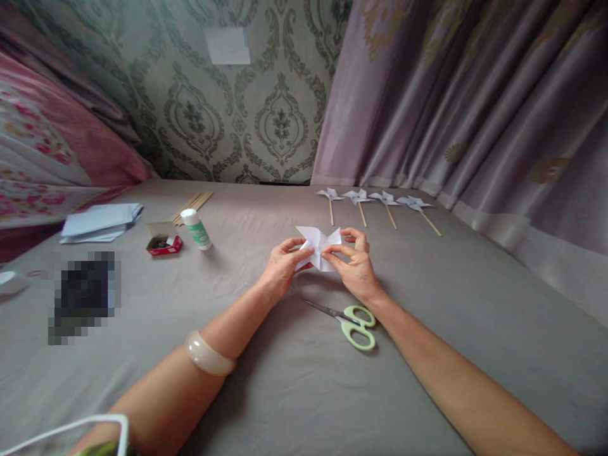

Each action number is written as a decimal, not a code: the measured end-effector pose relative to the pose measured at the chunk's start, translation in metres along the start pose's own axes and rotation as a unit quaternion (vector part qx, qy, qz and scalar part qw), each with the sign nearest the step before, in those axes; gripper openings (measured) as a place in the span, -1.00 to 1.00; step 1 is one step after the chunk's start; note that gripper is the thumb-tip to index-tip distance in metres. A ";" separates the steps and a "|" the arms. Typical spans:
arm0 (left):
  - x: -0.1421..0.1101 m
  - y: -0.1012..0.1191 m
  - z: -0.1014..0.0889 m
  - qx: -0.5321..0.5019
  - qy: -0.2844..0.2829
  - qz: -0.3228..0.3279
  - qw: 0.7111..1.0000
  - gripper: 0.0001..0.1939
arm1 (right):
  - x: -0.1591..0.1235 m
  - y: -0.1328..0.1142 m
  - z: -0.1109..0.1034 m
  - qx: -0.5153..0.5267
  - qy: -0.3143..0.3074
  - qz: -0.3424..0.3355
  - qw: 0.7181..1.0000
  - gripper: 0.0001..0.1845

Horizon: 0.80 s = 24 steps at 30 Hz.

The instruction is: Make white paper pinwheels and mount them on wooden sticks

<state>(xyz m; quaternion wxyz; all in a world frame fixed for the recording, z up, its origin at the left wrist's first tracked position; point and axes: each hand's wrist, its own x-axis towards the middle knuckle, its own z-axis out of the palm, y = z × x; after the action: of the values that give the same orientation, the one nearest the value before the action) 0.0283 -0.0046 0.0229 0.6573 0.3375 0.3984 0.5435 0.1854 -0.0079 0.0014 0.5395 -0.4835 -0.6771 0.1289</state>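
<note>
**Above the middle of the grey sheet (285,386), a paper pinwheel takes form**

We hold the white paper (319,240) well in from every edge: our left hand (284,263) pinches one side, our right hand (356,266) the other. We judge the step to be bending blades inward; the next move calls for steady fingertips pressing folded points at the centre. Towards the far right corner lie four pinwheels on sticks (360,197); nearer us, scissors (342,316).

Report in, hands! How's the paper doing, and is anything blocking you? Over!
Left hand and right hand both pinching paper. Paper partly folded, points sticking out. Scissors lying near right wrist, not blocking the paper.
</note>
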 end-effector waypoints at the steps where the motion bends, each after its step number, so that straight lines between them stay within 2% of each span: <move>1: 0.000 0.000 0.000 -0.001 -0.006 0.003 1.000 -0.58 | 0.000 0.000 0.000 0.002 0.001 0.001 1.000 -0.84; 10: -0.001 -0.002 0.000 0.004 -0.041 0.015 0.999 -0.62 | 0.001 -0.001 0.000 0.014 0.008 0.013 1.000 -0.74; 24: -0.006 0.003 0.002 0.034 -0.049 0.013 0.998 -0.65 | 0.001 0.001 0.000 0.027 -0.012 0.028 0.999 -0.69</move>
<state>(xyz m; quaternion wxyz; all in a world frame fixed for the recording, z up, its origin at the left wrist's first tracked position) 0.0286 -0.0099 0.0274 0.6572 0.3908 0.3795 0.5208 0.1863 -0.0066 0.0017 0.5404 -0.4854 -0.6663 0.1682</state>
